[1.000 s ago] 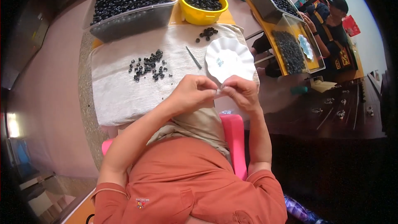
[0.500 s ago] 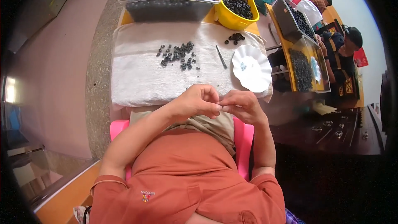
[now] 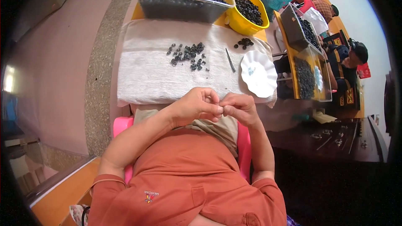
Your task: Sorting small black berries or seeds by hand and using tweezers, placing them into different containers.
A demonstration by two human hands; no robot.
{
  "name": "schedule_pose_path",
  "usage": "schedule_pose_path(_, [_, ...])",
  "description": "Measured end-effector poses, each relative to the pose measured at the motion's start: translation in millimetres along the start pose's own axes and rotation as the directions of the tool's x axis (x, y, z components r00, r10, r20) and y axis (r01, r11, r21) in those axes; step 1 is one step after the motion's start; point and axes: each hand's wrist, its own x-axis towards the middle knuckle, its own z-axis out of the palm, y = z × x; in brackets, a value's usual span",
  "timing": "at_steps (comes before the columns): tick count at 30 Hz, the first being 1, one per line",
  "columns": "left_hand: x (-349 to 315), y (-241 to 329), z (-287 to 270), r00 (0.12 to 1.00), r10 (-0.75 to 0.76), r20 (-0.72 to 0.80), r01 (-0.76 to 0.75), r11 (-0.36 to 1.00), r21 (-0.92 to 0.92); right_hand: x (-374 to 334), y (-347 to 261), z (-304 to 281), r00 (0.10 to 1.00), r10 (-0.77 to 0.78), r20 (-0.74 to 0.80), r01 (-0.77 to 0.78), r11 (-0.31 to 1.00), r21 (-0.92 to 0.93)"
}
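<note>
My left hand (image 3: pixel 197 106) and my right hand (image 3: pixel 239 108) meet fingertip to fingertip above my lap, just off the near edge of the white cloth (image 3: pixel 142 71). Both are closed in a pinch; whatever sits between the tips is too small to make out. Past them on the cloth lies a loose scatter of small black ring-shaped pieces (image 3: pixel 190 53). To its right rest a thin dark tweezer-like tool (image 3: pixel 230 60) and a white scalloped plate (image 3: pixel 264 81) holding tiny bluish bits (image 3: pixel 251 71). A smaller cluster of black pieces (image 3: pixel 243 43) lies beyond the plate.
At the far side stand a clear plastic bin (image 3: pixel 184 10) and a yellow tub (image 3: pixel 245 27), both full of black pieces. On the right, another person (image 3: pixel 347 56) sits by a bench with a grey bin (image 3: pixel 293 27) and a clear bin (image 3: pixel 307 75). A pink chair (image 3: pixel 244 142) surrounds me.
The view has shifted slightly, so the table things appear a little further right. My hands stay pinched together, with the fingertips drawn slightly closer.
</note>
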Motion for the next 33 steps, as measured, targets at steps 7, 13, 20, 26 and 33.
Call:
schedule_pose_path(7, [-1.4,2.0,-1.4,0.987,0.105,-0.124,-0.119,0.986,-0.113,-0.5,-0.2,34.5,0.905,-0.391,-0.167,0.207,0.748,-0.631])
schedule_pose_path(13, [-1.7,4.4,2.3,0.947,0.247,-0.206,-0.251,0.968,0.009,35.7,0.3,4.8,0.947,-0.241,-0.213,0.118,0.876,-0.468])
schedule_pose_path(20, [-6.7,-1.4,-11.7,0.917,0.317,-0.243,-0.303,0.948,0.094,100.1,27.7,-15.9,0.945,-0.268,-0.187,0.040,0.662,-0.748])
schedule_pose_path(26, [-7.7,1.9,-17.0,0.901,0.351,-0.255,-0.335,0.936,0.106,131.0,29.5,-13.2,0.982,-0.184,-0.045,0.049,0.474,-0.879])
schedule_pose_path(33, [-9.6,5.3,-20.6,0.890,0.312,-0.333,-0.321,0.947,0.030,126.7,24.4,-14.9,0.984,-0.172,-0.038,0.049,0.476,-0.878])
